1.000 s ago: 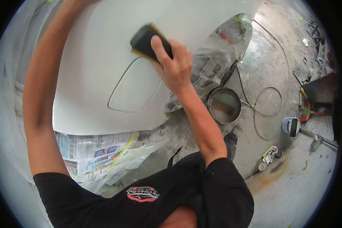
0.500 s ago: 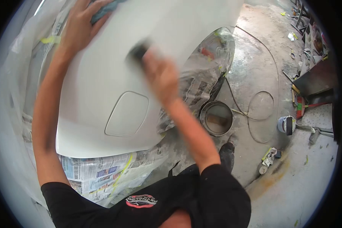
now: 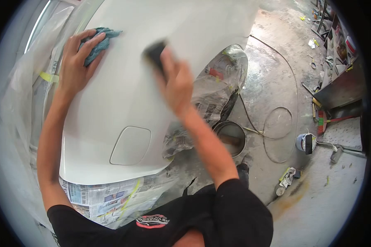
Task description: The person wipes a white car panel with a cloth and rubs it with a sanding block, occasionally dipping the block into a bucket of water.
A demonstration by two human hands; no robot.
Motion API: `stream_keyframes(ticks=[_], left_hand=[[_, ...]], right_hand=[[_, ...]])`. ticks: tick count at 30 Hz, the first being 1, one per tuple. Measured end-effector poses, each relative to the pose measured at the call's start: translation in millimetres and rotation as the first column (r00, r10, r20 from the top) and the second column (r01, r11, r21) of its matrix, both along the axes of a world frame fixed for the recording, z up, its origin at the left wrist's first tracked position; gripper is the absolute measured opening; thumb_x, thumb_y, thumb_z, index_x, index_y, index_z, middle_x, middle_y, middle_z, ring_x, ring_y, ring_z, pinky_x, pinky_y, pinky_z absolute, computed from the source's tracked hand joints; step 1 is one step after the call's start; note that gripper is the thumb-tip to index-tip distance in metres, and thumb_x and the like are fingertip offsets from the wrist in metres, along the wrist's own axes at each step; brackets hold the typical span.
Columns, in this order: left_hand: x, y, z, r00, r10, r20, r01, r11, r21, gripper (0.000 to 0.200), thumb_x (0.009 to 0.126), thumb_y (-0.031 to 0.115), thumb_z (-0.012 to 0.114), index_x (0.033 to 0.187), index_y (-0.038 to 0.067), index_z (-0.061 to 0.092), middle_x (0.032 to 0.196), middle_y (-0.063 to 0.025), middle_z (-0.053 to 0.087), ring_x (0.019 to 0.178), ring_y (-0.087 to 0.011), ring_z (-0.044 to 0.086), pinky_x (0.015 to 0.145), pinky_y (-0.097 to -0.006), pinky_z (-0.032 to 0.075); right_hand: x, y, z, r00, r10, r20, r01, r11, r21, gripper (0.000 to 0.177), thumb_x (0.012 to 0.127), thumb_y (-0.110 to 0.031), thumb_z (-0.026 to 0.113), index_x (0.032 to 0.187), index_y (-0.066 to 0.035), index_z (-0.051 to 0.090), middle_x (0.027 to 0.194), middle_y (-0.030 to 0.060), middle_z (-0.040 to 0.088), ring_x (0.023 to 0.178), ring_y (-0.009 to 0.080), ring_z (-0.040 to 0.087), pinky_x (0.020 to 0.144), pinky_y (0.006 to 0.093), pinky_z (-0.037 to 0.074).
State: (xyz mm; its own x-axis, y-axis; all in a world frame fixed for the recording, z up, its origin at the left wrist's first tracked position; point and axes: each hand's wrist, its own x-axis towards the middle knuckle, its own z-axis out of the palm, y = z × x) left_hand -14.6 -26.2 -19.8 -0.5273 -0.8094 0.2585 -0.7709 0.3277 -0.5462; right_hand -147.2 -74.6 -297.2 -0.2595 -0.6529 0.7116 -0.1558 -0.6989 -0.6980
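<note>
Right hand (image 3: 177,83) clasps black sanding block (image 3: 154,52) at white quarter panel (image 3: 111,96); left hand (image 3: 74,66), half-curled, holds teal cloth (image 3: 99,47) against it.

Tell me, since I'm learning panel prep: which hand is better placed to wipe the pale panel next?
Probably the left hand: it has the blue cloth under its fingers on the pale panel, while the right hand is occupied gripping a dark block.
</note>
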Motion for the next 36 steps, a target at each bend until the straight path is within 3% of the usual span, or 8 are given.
stream_keyframes(ticks=[4,8,15,20,24,29,32,36], left_hand=[[0,-2,-2,1.0,0.02,-0.024,-0.02,1.0,0.009,0.048,0.083,0.006,0.079,0.13,0.011,0.069,0.131,-0.0132,0.062,0.121,-0.0327,0.059,0.102,-0.0426,0.048],[0,1,2,0.995,0.085,-0.046,-0.081,0.994,0.076,0.051,0.083,0.006,0.08,0.133,0.008,0.068,0.137,-0.0158,0.058,0.127,-0.0338,0.057,0.107,-0.0434,0.047],[-7,-3,6,0.999,0.034,0.015,-0.035,0.994,0.101,0.051,0.083,0.003,0.08,0.132,0.006,0.069,0.145,-0.0158,0.057,0.135,-0.0345,0.054,0.111,-0.0427,0.044],[-2,-7,2,1.0,0.007,0.012,-0.008,0.996,0.086,0.049,0.084,-0.003,0.075,0.131,0.009,0.07,0.14,-0.0132,0.061,0.134,-0.033,0.056,0.112,-0.043,0.045],[-3,-7,3,1.0,0.011,0.009,-0.012,0.997,0.072,0.049,0.084,-0.004,0.074,0.131,0.009,0.07,0.139,-0.0121,0.062,0.133,-0.0326,0.056,0.111,-0.0428,0.046],[-3,-5,1,0.999,-0.009,0.043,0.006,0.997,0.071,0.049,0.085,-0.004,0.074,0.132,0.01,0.07,0.14,-0.0121,0.062,0.133,-0.0328,0.056,0.11,-0.0426,0.047],[-1,-4,0,0.999,0.002,0.05,-0.006,0.997,0.074,0.047,0.087,-0.002,0.073,0.133,0.01,0.07,0.142,-0.012,0.061,0.135,-0.0324,0.055,0.113,-0.0432,0.045],[3,-4,0,0.998,0.008,0.062,-0.013,0.997,0.076,0.046,0.091,0.0,0.071,0.135,0.01,0.068,0.144,-0.0114,0.06,0.137,-0.0314,0.053,0.117,-0.0439,0.041]], right_hand=[[-12,-61,-25,0.999,-0.009,-0.033,0.007,0.997,-0.081,0.071,0.084,-0.022,0.078,0.15,-0.017,0.051,0.106,0.0185,0.065,0.092,0.0375,0.062,0.077,0.0466,0.054],[-63,-192,-7,0.993,-0.04,0.114,-0.024,0.859,0.511,0.065,0.096,-0.031,0.068,0.151,-0.004,0.044,0.115,0.0212,0.064,0.114,0.0441,0.061,0.097,0.0509,0.05],[-13,35,-43,0.996,0.062,0.058,-0.065,0.997,0.05,0.084,0.075,-0.005,0.085,0.151,-0.013,0.05,0.118,0.0189,0.064,0.102,0.0376,0.065,0.084,0.0467,0.054],[-45,-118,-71,0.995,-0.046,0.091,0.016,0.952,0.305,0.064,0.094,-0.026,0.073,0.149,-0.005,0.049,0.126,0.0213,0.063,0.113,0.0379,0.062,0.1,0.0465,0.049],[-73,-212,-88,0.988,-0.048,0.146,-0.045,0.818,0.574,0.076,0.092,-0.034,0.075,0.153,-0.008,0.038,0.128,0.029,0.06,0.12,0.0439,0.059,0.103,0.0495,0.047],[-82,-216,-106,0.994,-0.006,0.107,-0.05,0.86,0.508,0.077,0.09,-0.04,0.076,0.151,-0.006,0.042,0.135,0.0301,0.059,0.122,0.0449,0.06,0.105,0.0475,0.047],[-72,-196,-92,0.989,-0.092,0.119,0.019,0.861,0.508,0.064,0.097,-0.019,0.069,0.153,-0.005,0.041,0.133,0.0267,0.058,0.119,0.0418,0.062,0.102,0.0482,0.05],[-24,-81,-100,0.972,-0.166,0.164,0.103,0.936,0.337,0.069,0.094,-0.029,0.072,0.151,-0.004,0.044,0.111,0.0226,0.061,0.103,0.0422,0.061,0.09,0.0491,0.05]])
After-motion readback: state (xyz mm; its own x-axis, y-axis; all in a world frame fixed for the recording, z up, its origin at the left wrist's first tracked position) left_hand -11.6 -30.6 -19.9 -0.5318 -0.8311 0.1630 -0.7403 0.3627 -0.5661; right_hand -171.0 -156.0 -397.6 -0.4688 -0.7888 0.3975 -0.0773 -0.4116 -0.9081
